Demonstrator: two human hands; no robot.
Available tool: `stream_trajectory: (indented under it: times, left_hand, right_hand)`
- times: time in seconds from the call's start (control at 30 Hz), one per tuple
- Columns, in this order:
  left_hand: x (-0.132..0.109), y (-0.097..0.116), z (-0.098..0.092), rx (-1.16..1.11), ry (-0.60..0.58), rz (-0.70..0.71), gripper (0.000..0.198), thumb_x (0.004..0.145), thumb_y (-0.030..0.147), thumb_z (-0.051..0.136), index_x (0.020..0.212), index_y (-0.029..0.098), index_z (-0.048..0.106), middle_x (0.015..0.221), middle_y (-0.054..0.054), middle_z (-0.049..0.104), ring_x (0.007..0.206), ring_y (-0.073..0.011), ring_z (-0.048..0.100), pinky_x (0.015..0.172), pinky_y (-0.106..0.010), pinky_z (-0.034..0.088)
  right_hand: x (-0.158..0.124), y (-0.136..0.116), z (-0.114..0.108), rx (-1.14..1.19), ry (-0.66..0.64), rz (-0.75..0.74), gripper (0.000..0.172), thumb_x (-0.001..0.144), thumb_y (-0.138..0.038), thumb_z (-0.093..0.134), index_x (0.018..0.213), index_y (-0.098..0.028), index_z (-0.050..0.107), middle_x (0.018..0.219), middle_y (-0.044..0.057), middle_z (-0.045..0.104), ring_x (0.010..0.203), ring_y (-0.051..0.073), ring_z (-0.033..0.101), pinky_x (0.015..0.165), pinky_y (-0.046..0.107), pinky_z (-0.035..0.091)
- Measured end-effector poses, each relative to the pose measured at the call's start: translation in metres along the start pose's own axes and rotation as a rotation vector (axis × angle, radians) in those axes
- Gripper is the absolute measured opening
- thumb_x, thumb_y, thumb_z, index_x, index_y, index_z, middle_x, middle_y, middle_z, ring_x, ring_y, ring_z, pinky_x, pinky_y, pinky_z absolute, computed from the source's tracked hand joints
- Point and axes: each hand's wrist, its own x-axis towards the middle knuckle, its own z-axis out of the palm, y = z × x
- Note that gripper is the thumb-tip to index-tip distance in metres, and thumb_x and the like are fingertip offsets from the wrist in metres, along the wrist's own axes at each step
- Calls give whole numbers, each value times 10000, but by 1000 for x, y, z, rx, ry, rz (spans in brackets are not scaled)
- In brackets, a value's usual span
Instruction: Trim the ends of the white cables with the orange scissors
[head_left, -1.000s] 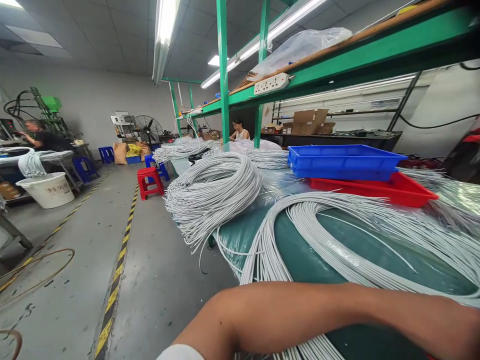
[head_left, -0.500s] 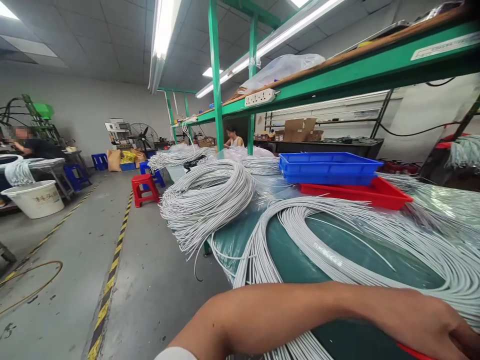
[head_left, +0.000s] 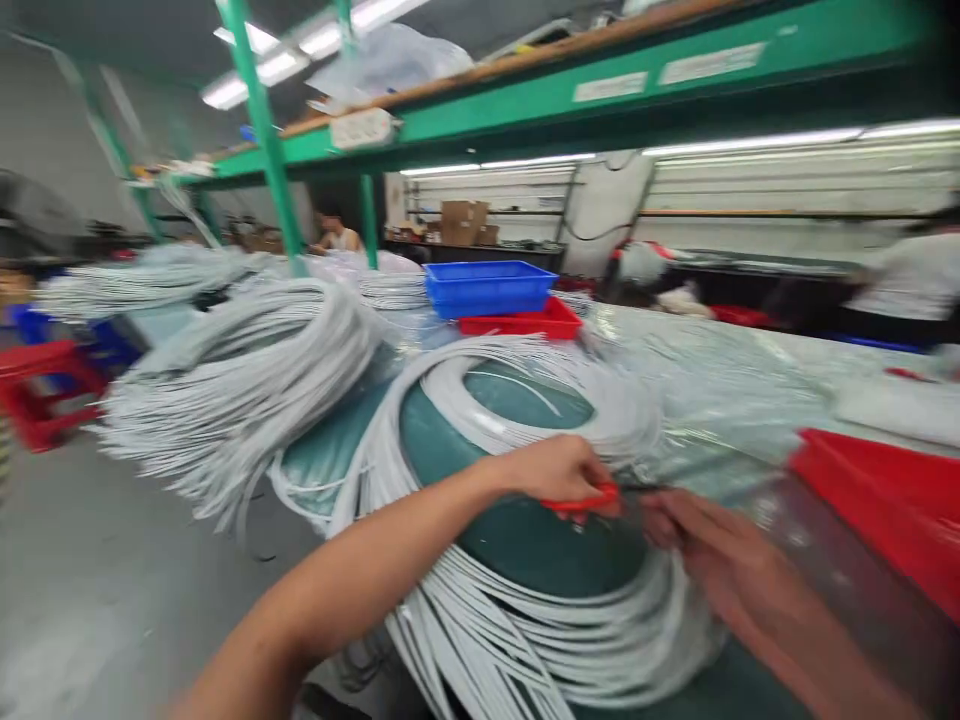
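Observation:
My left hand (head_left: 566, 472) reaches over the table from the lower left, its fingers closed around a red-handled tool (head_left: 581, 500). Its dark tip points right; blur hides whether it is scissors or pliers. Right at that tip, my right hand (head_left: 694, 525) has its fingers pinched together, and what they hold is too blurred to make out. Below both hands curves a loose bundle of white cables (head_left: 570, 640). Just behind them lies a coil of white cable (head_left: 487, 415), partly covered by shiny plastic.
Left stands a big coil of white cables (head_left: 247, 370), its loose ends hanging past the table edge. Behind are a blue tray (head_left: 491, 290) and a red tray (head_left: 525, 325). A red bin (head_left: 885, 500) is at right. Another person (head_left: 341, 235) sits beyond the green post (head_left: 262, 130).
The view has swung right. My left hand, with the red-handled tool, now appears nearer the middle, and my right hand has come into view at the tool's tip.

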Motion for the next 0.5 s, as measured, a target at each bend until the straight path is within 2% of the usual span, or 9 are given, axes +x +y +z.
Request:
stream_trajectory:
  times: [0.07,0.17,0.3,0.5]
  left_hand:
    - [-2,-2,1,-17,-11,41,174,766,224,630,617,137,611,490,33,572,434,-91,528,420,-181,390]
    - [-4,-4,3,-22,-14,63,169,748,227,589,605,136,597,493,31,561,422,-85,503,396,-174,363]
    - [-5,0,4,-10,-10,48,195,737,259,585,585,136,586,481,29,554,409,-80,479,385,-176,341]
    - [-5,1,3,-14,-14,11,261,752,318,596,560,145,561,475,16,560,399,-83,480,381,-178,355]
  right_hand:
    - [-3,-10,-2,42,-1,68,436,582,-574,823,670,-157,730,624,60,542,627,176,494,585,317,407]
    - [-3,-22,5,53,16,74,418,591,-554,819,669,-155,719,617,40,533,625,159,456,595,299,364]
    - [-6,-26,11,5,16,4,391,653,-542,780,641,-160,694,602,32,520,636,163,450,625,296,357]
    - [-7,-23,9,-133,52,-136,363,765,-470,695,548,-190,618,620,33,554,752,208,541,733,310,390]
